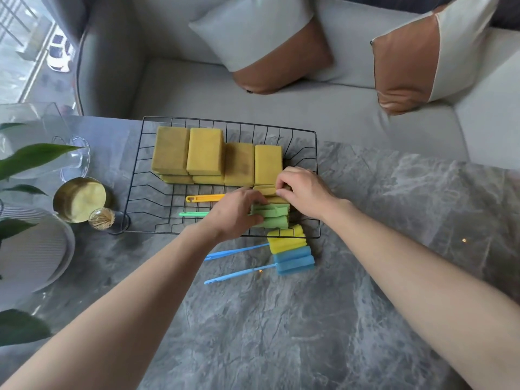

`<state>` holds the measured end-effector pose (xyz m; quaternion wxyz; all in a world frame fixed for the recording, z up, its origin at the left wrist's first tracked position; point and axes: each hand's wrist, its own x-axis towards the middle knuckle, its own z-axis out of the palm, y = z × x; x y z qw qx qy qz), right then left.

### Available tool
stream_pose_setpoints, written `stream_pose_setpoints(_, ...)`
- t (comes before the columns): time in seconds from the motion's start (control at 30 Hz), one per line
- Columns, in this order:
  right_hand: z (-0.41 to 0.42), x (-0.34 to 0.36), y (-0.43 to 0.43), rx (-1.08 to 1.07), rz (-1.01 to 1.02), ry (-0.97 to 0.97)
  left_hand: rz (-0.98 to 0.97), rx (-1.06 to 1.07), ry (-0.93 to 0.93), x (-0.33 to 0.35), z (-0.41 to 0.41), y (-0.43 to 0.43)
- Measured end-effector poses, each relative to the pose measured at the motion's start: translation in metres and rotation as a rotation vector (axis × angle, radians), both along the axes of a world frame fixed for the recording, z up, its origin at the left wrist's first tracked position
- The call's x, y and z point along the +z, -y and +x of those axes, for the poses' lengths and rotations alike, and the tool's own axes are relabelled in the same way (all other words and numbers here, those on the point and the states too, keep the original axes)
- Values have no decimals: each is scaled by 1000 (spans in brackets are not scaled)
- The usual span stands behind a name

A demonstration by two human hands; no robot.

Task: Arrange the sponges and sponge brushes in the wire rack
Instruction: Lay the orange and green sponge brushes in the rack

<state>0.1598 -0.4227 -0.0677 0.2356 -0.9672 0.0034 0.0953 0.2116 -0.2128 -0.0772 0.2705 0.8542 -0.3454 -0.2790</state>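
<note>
A black wire rack [135, 190] lies on the grey marble table. Several yellow block sponges [205, 152] fill its far half in stacked rows. Inside the near right part lie a sponge brush with an orange handle [206, 197] and a green sponge brush [271, 216]. My left hand [236, 213] grips the green sponge head. My right hand [304, 192] pinches the yellow sponge head [266, 190] of the orange-handled brush. On the table just in front of the rack lie a yellow-headed brush [285, 240] and a blue sponge brush [294, 261], both with blue handles.
At the left stand a gold round tin [80, 199], a toothpick holder [102, 218], a striped white bowl [33, 249], clear glassware [73, 159] and plant leaves [31, 159]. A grey sofa with cushions [278, 52] lies beyond the table.
</note>
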Motion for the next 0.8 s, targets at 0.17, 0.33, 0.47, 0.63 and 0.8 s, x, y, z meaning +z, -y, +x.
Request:
stream_pose_setpoints(0.17, 0, 0, 0, 2, 1, 2, 45, 13, 25, -3, 0, 7)
stream_pose_setpoints(0.33, -1, -1, 0, 12, -11, 2, 86, 100, 15, -11, 0, 11)
stream_pose_setpoints(0.47, -3, 0, 0, 27, -34, 2, 154, 113, 11, -16, 1, 13)
stream_pose_setpoints(0.63, -11, 1, -2, 74, -129, -69, 199, 119, -13, -17, 3, 12)
stream_pose_setpoints(0.8, -16, -1, -6, 99, -209, -50, 199, 146, -17, -18, 1, 11)
